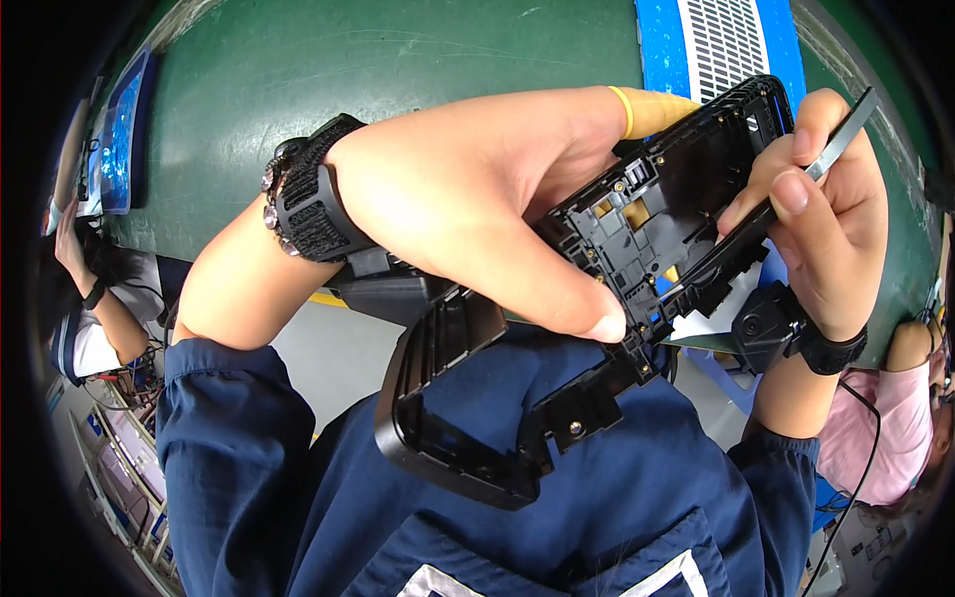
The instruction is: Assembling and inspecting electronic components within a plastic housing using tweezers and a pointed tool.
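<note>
A black plastic housing (721, 164) is held up at a tilt in front of my chest, its ribbed inner side with small brass inserts showing. My left hand (468, 189) grips it from the left, thumb on the near inner edge, the other fingers mostly behind it. A yellow finger cot (659, 112) covers one of those fingertips. From the housing, an open black frame part (448, 438) extends toward my lap. My right hand (841, 224) pinches a slim tool with a flat grey end (844, 134) against the housing's right side; the tool's working tip is hidden.
Beyond the housing, a blue board (662, 50) with a black-and-white patterned sheet lies on the green table (418, 60). A blue tray (127, 134) stands at the far left. Other people sit at both sides, one with a pink sleeve (880, 438). Straps with black devices circle my wrists.
</note>
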A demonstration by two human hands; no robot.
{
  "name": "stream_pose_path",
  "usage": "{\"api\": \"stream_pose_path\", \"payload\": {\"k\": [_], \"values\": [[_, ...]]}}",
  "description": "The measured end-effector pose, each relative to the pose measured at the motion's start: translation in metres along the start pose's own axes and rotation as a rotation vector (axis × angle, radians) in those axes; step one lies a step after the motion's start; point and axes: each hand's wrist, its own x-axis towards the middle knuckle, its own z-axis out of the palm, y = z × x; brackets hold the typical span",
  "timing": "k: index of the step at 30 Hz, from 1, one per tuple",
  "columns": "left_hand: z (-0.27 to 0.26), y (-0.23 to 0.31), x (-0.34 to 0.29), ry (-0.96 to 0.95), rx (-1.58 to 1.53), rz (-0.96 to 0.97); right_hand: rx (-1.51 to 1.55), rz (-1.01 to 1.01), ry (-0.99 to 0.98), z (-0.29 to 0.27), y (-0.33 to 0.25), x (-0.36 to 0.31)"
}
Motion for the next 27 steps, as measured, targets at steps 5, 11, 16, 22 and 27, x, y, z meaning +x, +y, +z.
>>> {"api": "stream_pose_path", "payload": {"k": [5, 11, 16, 22, 27], "values": [[-0.001, 0.000, -0.001, 0.028, 0.043, -0.060, -0.014, 0.015, -0.039, 0.000, 0.001, -0.001], [-0.003, -0.004, 0.000, 0.016, 0.059, -0.033, -0.021, -0.007, -0.027, 0.002, 0.005, -0.002], [0.000, -0.007, 0.001, 0.008, 0.034, 0.009, -0.047, -0.014, -0.036, 0.000, 0.006, -0.004], [0.000, -0.005, 0.000, -0.050, 0.081, 0.019, -0.088, -0.036, -0.051, -0.003, 0.010, -0.005], [0.000, -0.006, -0.001, -0.056, 0.077, 0.031, -0.107, -0.046, -0.049, -0.002, 0.010, -0.005]]}}
